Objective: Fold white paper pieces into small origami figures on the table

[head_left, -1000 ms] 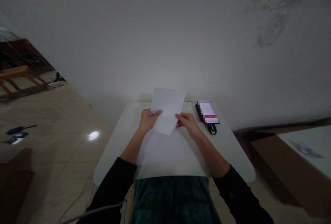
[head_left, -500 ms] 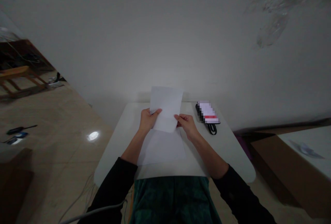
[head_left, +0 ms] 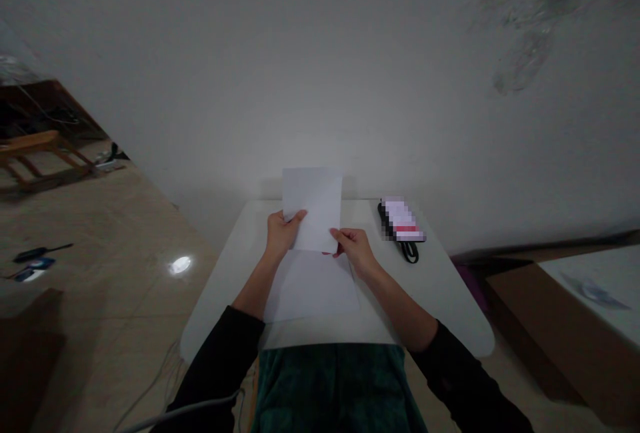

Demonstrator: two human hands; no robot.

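Note:
A white sheet of paper (head_left: 314, 203) is held up over the table between both hands. My left hand (head_left: 283, 233) grips its left edge, thumb on the front face. At the lower right corner, my right hand (head_left: 354, 247) pinches the sheet, with some fingertips behind it. More white paper (head_left: 313, 286) lies flat on the white table (head_left: 225, 286), just below the held sheet and nearer to me.
A phone-like device (head_left: 401, 218) with a black cable (head_left: 411, 252) lies at the table's back right. A pale wall (head_left: 320, 86) rises behind the table. A cardboard box (head_left: 555, 319) stands to the right, a wooden stool (head_left: 35, 143) far left.
The held sheet has shifted slightly left and become more upright. Both hands have moved a little left with it, and my right fingertips now show below its bottom edge.

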